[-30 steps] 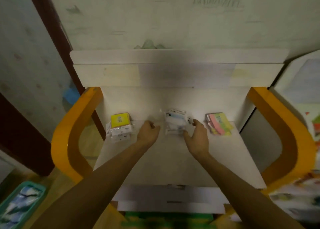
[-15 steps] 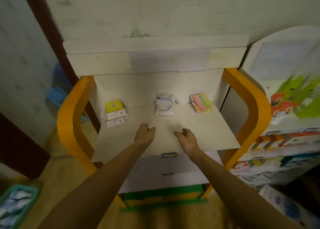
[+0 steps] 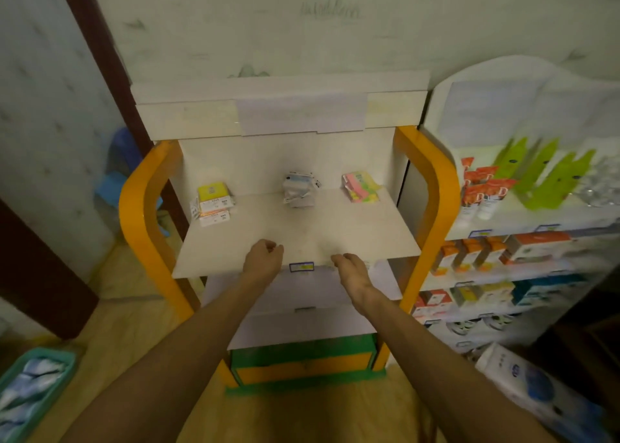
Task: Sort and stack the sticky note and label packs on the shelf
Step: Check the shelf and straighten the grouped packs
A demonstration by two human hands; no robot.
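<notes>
Three small piles stand along the back of the white shelf (image 3: 335, 238). A yellow sticky-note pack on white label packs (image 3: 213, 201) is at the left, a white and pale-blue pile (image 3: 298, 191) in the middle, and pink, yellow and green packs (image 3: 360, 187) at the right. My left hand (image 3: 263, 258) hovers over the shelf's front edge with fingers loosely curled and holds nothing. My right hand (image 3: 350, 270) hangs just past that edge, fingers relaxed and empty. Both hands are well apart from the piles.
Orange side rails (image 3: 432, 187) flank the shelf, with lower shelves beneath it. A white display rack (image 3: 523, 221) of boxed goods and green packs stands at the right. A teal basket (image 3: 30, 389) sits on the wooden floor at bottom left. A wall rises behind.
Both hands have drawn back from the middle pile to the shelf's front edge. The view has pulled away, showing more of the rack at the right and the floor.
</notes>
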